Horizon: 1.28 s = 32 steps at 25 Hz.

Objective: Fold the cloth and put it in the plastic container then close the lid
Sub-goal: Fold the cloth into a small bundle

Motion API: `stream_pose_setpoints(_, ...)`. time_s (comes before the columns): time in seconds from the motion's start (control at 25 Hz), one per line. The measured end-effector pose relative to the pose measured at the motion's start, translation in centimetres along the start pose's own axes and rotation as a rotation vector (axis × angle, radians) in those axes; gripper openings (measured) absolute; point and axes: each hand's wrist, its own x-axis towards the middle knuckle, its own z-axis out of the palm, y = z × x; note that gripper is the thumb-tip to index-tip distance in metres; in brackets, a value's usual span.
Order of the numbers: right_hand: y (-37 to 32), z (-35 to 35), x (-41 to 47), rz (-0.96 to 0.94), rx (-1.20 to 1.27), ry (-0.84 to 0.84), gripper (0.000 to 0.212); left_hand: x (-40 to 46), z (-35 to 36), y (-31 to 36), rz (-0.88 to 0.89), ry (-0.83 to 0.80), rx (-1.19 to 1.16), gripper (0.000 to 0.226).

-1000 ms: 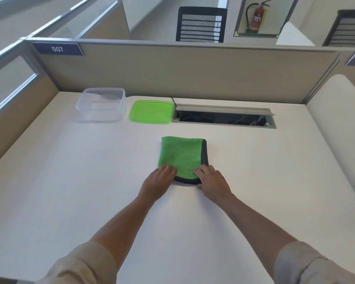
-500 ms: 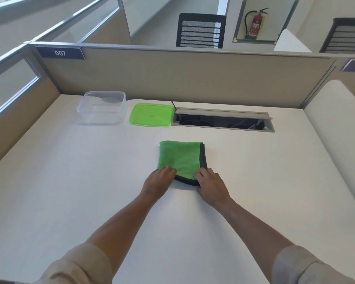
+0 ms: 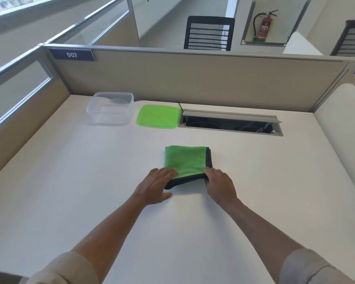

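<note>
My green cloth [image 3: 184,160] with its dark edging lies folded into a flat square at mid-desk. Far back on the left the clear plastic container [image 3: 111,111] stands open, and its green lid [image 3: 158,116] lies flat just beside it.

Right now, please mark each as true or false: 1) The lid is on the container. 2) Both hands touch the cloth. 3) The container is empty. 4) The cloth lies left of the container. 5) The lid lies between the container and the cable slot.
1) False: the lid lies flat on the desk, beside the container.
2) True: the left hand and right hand rest on the near edge of the cloth.
3) True.
4) False: the cloth lies nearer the person and to the container's right.
5) True: the cable slot is right of the lid.
</note>
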Motion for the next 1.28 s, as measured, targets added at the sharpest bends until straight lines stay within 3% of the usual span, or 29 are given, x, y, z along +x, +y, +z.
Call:
stream_pose_setpoints(0.16, 0.6, -0.1, 0.0, 0.022, 0.083, 0.024, 0.014, 1.2, -0.4, -0.7, -0.007, 0.074, 0.055, 0.046)
stream_pose_setpoints(0.32, 1.2, 0.0, 0.7, 0.132, 0.239, 0.014, 0.02, 1.6, -0.6, -0.7, -0.259, 0.149, -0.257, 0.025)
stream_pose_setpoints(0.48, 1.0, -1.0, 2.3, 0.261, 0.562, 0.101, 0.027, 3.3, -0.4, -1.0, -0.495, 0.232, -0.494, 0.008)
stream_pose_setpoints(0.68, 0.9, -2.6, 5.8, 0.485, 0.801, 0.17, 0.031, 6.0, -1.8, -0.8, -0.748, 0.247, -0.587, 0.032)
stream_pose_setpoints(1.16, 1.9, -0.3, 12.7, 0.662, 0.702, 0.103, 0.051, 9.3, -0.8, -0.9, -0.993, 0.243, -0.669, 0.026)
stream_pose_setpoints(1.28, 1.9, 0.4, 13.0, 0.688, 0.619, 0.072, 0.051, 9.4, -0.7, -0.2, -0.938, 0.409, -0.505, 0.028)
